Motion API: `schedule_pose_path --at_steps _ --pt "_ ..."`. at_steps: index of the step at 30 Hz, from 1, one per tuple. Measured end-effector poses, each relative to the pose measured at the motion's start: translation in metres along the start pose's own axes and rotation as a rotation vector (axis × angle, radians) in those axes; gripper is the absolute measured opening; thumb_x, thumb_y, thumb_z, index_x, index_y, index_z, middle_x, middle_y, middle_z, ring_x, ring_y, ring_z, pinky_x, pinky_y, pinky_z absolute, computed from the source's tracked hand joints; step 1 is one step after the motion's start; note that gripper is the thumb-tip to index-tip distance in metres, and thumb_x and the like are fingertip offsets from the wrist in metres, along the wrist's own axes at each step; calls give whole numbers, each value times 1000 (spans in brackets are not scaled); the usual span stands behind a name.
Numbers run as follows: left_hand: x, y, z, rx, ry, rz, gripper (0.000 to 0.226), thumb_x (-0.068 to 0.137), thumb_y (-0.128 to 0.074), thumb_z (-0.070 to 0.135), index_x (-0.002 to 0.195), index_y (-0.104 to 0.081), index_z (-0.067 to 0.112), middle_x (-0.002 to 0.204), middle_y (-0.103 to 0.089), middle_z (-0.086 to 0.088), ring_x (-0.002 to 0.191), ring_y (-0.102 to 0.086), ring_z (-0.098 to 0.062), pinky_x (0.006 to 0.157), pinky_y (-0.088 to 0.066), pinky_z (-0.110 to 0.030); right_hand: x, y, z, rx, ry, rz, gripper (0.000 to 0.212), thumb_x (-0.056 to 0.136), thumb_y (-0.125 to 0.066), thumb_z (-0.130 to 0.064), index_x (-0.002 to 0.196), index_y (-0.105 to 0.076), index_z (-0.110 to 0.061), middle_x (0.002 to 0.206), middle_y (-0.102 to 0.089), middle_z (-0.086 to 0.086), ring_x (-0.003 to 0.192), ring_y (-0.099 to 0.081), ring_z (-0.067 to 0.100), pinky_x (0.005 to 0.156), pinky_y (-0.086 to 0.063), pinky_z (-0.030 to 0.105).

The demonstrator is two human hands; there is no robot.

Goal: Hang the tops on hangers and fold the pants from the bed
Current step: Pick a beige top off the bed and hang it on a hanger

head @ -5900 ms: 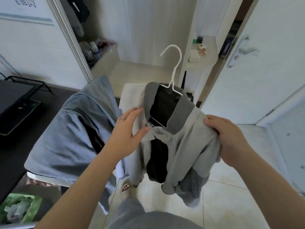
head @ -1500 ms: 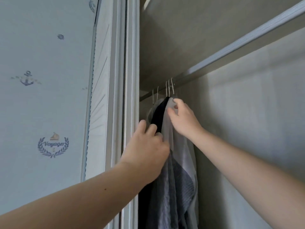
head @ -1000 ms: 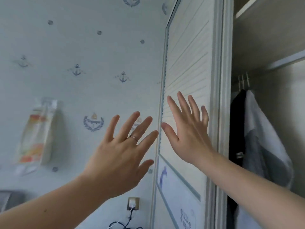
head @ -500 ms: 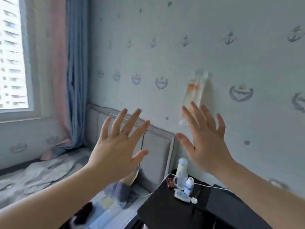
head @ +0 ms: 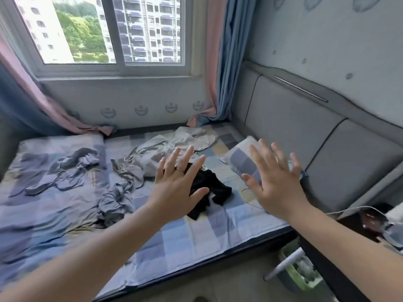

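Several crumpled clothes lie on the bed (head: 196, 234) with its checked blue sheet. A black garment (head: 214, 188) lies near the middle, partly behind my left hand. A pale beige garment with drawstrings (head: 165, 149) is spread behind it. A grey-blue garment (head: 115, 199) is bunched to the left, and a darker grey one (head: 65, 173) lies further left. My left hand (head: 178, 188) and my right hand (head: 272, 182) are both raised above the bed with fingers spread, holding nothing.
A checked pillow (head: 239, 160) leans against the grey padded headboard (head: 305, 136) on the right. A window (head: 109, 29) with pink and blue curtains is behind the bed. A black bedside table (head: 370, 227) with a cable and a green bin (head: 298, 271) stand at lower right.
My hands let go of the grey top hung in the wardrobe. The view swung left past the wall to the bed, both hands staying raised and spread.
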State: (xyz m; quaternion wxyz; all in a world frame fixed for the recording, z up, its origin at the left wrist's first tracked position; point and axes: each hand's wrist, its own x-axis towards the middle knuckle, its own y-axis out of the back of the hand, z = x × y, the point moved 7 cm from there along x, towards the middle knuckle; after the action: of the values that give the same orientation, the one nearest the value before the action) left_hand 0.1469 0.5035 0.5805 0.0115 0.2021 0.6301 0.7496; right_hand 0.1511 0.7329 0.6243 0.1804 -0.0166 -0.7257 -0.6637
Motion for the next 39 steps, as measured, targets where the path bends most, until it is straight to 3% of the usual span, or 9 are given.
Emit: schedule_pose_path --at_steps 7,13,26,33,39 --pt "30 -83 -73 -21 238 -171 79 89 -17 76 157 4 44 167 18 9 152 22 -21 123 6 -50 90 -115 21 134 -47 -213 71 95 -16 -65 159 -3 -38 168 2 -9 154 4 18 121 4 52" --pt "35 -147 -123 -62 403 -359 76 95 -24 73 155 12 46 165 24 10 151 27 -20 122 8 -47 138 -195 11 135 -20 -386 71 98 -24 -63 158 3 -37 168 5 -9 154 6 18 122 3 51" --pt "67 -245 -259 -117 527 -492 74 96 -29 70 158 -1 42 168 12 5 154 12 -24 123 -1 -51 232 -336 -68 115 13 -547 70 100 -31 -58 159 -1 -36 168 2 -7 154 3 19 121 1 52" --pt "84 -375 -331 -132 575 -586 73 95 -29 70 157 -4 42 169 7 2 154 9 -26 122 -6 -52 277 -479 -88 61 67 -641 71 100 -35 -58 159 -1 -36 168 1 -7 154 0 19 121 -5 50" --pt "128 -526 -390 -48 501 -583 73 95 -35 69 157 -7 42 169 0 -2 154 -1 -29 121 -12 -50 342 -637 -91 35 128 -602 70 101 -31 -55 159 1 -33 168 -1 -4 153 -3 22 121 -8 51"
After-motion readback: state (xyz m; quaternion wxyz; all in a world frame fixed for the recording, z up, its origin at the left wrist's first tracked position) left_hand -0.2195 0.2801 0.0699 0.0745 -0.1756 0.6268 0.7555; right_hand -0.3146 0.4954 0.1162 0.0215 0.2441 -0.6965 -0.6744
